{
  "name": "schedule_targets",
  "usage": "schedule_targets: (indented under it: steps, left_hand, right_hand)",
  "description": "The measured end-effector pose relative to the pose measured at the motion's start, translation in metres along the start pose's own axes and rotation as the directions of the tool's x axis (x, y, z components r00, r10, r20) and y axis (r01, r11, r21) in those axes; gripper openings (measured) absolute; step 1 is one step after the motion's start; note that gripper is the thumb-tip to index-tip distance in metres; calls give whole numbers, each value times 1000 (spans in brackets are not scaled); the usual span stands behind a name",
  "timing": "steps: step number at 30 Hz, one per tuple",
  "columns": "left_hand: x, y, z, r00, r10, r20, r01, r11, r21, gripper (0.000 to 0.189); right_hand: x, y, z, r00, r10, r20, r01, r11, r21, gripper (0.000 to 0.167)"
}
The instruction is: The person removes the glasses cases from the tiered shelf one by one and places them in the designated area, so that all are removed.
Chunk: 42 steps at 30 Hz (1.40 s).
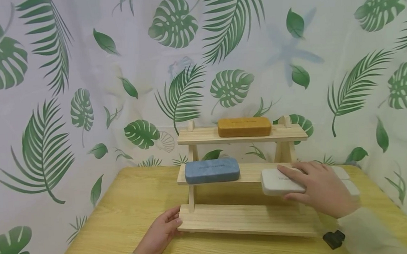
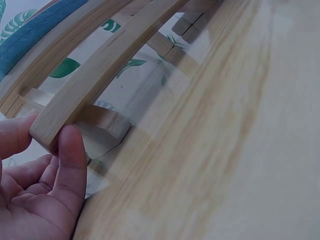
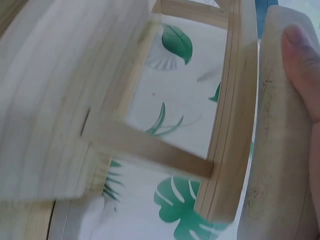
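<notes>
A three-tier wooden display rack (image 1: 212, 220) stands on the table. My left hand (image 1: 160, 231) holds the left end of its bottom shelf; in the left wrist view, thumb and finger pinch the plank end (image 2: 60, 117). My right hand (image 1: 322, 190) grips a white glasses case (image 1: 272, 183) from above, at the right front of the middle shelf. The right wrist view has the thumb lying along this case (image 3: 277, 130), beside the shelf edge. A blue glasses case (image 1: 212, 171) sits on the middle shelf's left half, and an orange one (image 1: 245, 127) on the top shelf.
Behind my right hand, more white rounded pieces (image 1: 351, 188) show at the table's right side, partly hidden by the hand. A leaf-patterned curtain (image 1: 136, 88) hangs behind the yellow wood-grain table (image 1: 125, 208). A black clip (image 1: 333, 239) is at my right sleeve.
</notes>
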<state>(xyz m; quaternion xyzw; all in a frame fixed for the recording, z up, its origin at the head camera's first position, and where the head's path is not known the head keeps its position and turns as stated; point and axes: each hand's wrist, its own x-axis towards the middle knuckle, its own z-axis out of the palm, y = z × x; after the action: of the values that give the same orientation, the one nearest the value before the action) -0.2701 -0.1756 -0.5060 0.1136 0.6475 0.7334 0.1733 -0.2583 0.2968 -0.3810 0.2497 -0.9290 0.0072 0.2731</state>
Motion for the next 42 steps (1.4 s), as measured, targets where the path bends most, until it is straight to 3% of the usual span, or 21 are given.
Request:
schedule_targets:
  steps: [10,16,25,36,42]
  left_hand:
    - [0,-1,0,1000,2,2,-2,1000,-1,64]
    - [1,0,-1,1000,12,8,-12,1000,2,64]
    - [1,-1,0,1000,12,0,-12,1000,6,62]
    - [0,-2,-1,1000,20,18,-20,1000,6,63]
    - [1,-3,-1,1000,22,17,-22,1000,-10,63]
  right_hand:
    - [-22,27,-11,999,4,-40,-3,1000,8,94]
    - [-35,44,-19,997,7,-73,-7,1000,6,92]
    - [-61,69,-15,993,108,-52,-108,994,11,91]
    - [-83,88,-2,978,197,-66,-187,974,127,94]
    - [-96,100,7,966,258,8,-258,963,77,94]
